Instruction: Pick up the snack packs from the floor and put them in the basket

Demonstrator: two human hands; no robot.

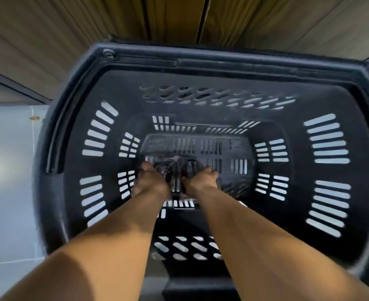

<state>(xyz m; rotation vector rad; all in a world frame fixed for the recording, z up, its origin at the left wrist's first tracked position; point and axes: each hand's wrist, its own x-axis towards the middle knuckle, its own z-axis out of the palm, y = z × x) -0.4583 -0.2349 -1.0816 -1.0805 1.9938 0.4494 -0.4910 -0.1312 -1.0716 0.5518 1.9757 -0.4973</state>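
My two bare forearms run down past the near rim into the deep black slotted plastic basket point(70, 131). At the bottom my left hand point(152, 181) and right hand point(203, 179) sit close together. As far as the blur lets me tell, their fingers are curled round the dark, crinkly film-wrapped snack packs point(174, 170), low against the basket's floor. The risk I see is that the packs nearly match the basket's colour and the view is smeared. I could let go without knowing how they lie, or catch film in a floor slot. The wrap shows pale glints and creases, and it looks slippery. Beyond the basket are pale floor tiles point(7, 148) and wood-grain panels point(48, 29).
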